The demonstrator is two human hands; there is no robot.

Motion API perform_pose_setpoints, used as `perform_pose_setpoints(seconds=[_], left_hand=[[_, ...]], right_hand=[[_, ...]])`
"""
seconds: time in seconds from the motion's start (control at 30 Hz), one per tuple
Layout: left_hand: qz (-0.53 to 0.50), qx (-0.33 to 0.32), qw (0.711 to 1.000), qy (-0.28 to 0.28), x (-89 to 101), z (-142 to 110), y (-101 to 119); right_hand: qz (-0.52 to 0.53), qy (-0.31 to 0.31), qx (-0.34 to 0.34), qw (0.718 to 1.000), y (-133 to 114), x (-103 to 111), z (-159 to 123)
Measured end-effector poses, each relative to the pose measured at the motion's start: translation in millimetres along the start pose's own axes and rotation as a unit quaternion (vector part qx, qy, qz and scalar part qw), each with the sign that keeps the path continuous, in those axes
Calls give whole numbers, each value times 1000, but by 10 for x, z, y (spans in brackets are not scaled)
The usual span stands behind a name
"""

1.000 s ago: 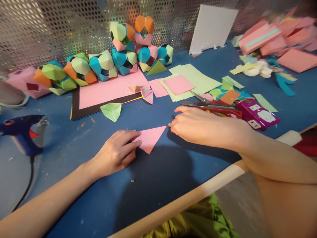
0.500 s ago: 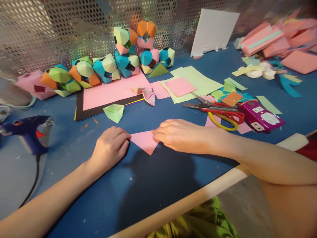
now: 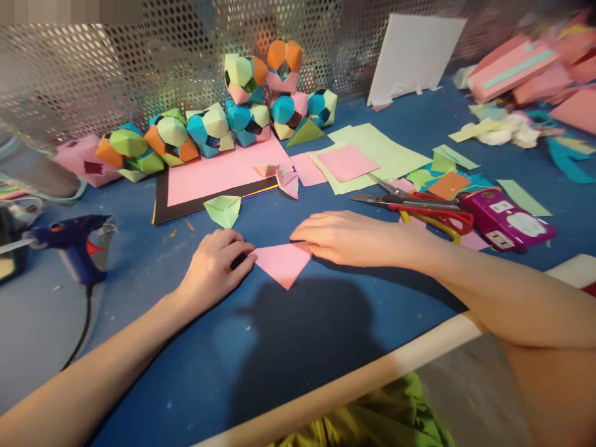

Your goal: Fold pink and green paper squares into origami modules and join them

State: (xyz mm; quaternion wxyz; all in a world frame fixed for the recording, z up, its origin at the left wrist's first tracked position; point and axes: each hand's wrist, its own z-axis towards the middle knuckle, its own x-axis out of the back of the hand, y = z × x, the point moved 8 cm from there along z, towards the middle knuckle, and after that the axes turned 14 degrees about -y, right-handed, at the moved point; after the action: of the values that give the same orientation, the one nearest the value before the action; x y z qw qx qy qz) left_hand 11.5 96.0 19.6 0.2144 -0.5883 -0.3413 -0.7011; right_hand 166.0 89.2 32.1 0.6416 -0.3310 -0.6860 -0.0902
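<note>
The pink paper triangle (image 3: 285,264) is lying on the counter (image 3: 195,366), apparently already folded, while a pink square (image 3: 349,162) is lying flat, unfolded. The left hand (image 3: 216,267) is curling at one corner, the right hand (image 3: 347,239) stretching palm-down over the other (whether pinching or merely pressing, I cannot tell).

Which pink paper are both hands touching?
The pink triangle, left hand and right hand at its far corners; the pink square and large pink sheet lie farther back, untouched.
</note>
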Motion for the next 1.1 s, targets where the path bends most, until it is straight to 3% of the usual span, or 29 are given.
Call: perform_pose_setpoints(seconds=[0.23, 0.37, 0.47, 0.6, 0.67, 0.8, 0.9, 1.0, 1.1], left_hand=[[-116, 11, 993, -17, 24, 7, 5], [-207, 53, 977, -13, 2, -31, -73], [-279, 120, 953, 27, 26, -83, -199], [-344, 197, 915, 71, 57, -134, -334], [-390, 215, 891, 90, 54, -145, -375], [-514, 205, 823, 126, -7, -142, -405], [-577, 198, 780, 137, -59, -144, -403], [-592, 200, 769, 137, -79, -154, -395], [-590, 196, 772, 133, -78, -149, -377]], right_hand=[[45, -6, -109, 993, 321, 142, -25], [152, -8, -100, 983, 351, 165, -9], [300, -4, -83, 950, 368, 127, 13], [512, 23, -59, 857, 401, 49, 68], [552, 61, -49, 830, 423, 44, 102], [552, 152, -87, 815, 519, 16, 130], [576, 177, -97, 792, 525, -40, 154], [606, 166, -71, 774, 459, -79, 193], [597, 171, -68, 781, 422, -102, 204]])
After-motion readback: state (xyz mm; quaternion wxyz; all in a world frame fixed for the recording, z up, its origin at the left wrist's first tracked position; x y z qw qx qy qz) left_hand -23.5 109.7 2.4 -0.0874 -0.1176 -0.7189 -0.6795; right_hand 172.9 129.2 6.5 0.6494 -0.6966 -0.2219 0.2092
